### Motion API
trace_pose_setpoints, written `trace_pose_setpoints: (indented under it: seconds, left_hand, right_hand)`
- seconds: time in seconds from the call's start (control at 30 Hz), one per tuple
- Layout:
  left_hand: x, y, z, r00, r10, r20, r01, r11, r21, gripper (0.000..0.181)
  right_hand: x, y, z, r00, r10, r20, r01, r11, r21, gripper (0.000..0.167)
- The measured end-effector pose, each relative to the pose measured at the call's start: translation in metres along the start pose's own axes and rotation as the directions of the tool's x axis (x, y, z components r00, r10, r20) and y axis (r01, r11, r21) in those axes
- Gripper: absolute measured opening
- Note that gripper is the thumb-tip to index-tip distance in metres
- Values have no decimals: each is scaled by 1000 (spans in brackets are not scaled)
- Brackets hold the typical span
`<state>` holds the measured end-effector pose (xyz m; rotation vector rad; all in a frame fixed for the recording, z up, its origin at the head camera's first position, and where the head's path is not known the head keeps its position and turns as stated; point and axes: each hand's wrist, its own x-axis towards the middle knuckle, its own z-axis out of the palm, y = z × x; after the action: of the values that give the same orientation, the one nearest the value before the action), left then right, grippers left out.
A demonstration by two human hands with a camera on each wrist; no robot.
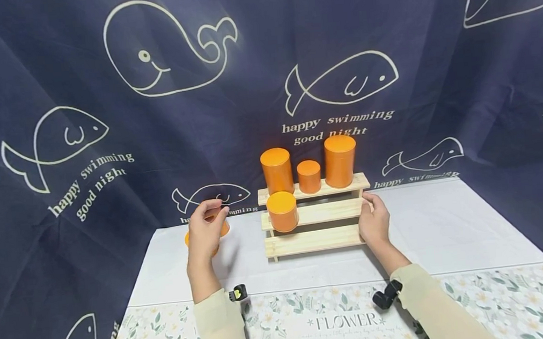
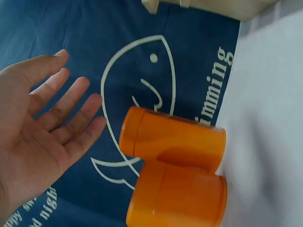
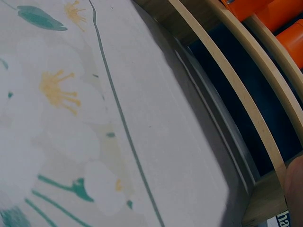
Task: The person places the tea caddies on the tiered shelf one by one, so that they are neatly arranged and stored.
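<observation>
A three-tier wooden rack [image 1: 326,238] stands on the table. Its top tier holds two tall orange canisters [image 1: 341,163] with a small orange canister [image 1: 309,178] between them. Another orange canister [image 1: 282,214] sits at the left end of the middle tier. My right hand [image 1: 374,221] holds the rack's right end; in the right wrist view only an edge of that hand shows beside a slat [image 3: 241,94]. To the left, my left hand [image 1: 204,233] hovers with fingers loosely spread, holding nothing. Two orange canisters [image 2: 173,139] stand side by side near it, partly hidden behind it in the head view.
White cloth [image 1: 427,231] covers the back of the table, and a floral mat [image 1: 275,325] with the word FLOWER lies along the front. A dark blue curtain [image 1: 247,117] with white fish drawings hangs right behind the rack.
</observation>
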<state>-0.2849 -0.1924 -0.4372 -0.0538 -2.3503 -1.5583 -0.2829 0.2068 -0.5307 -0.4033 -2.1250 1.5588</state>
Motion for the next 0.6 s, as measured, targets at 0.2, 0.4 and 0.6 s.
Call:
trace_pose_setpoints:
  seconds: [0.2, 0.4, 0.6]
  left_hand:
    - [0, -9, -8, 996, -36, -77, 33, 999, -43, 31]
    - [2, -20, -8, 989, -22, -147, 11, 997, -76, 32]
    - [4, -29, -4, 970, -3, -243, -19, 996, -88, 39]
  right_hand:
    - [-1, -1, -1, 1000, -3, -8, 3, 1000, 6, 39]
    - [-3, -2, -1, 1000, -2, 12, 2, 1000, 3, 39]
    - [-2, -2, -1, 1000, -3, 19, 3, 1000, 0, 39]
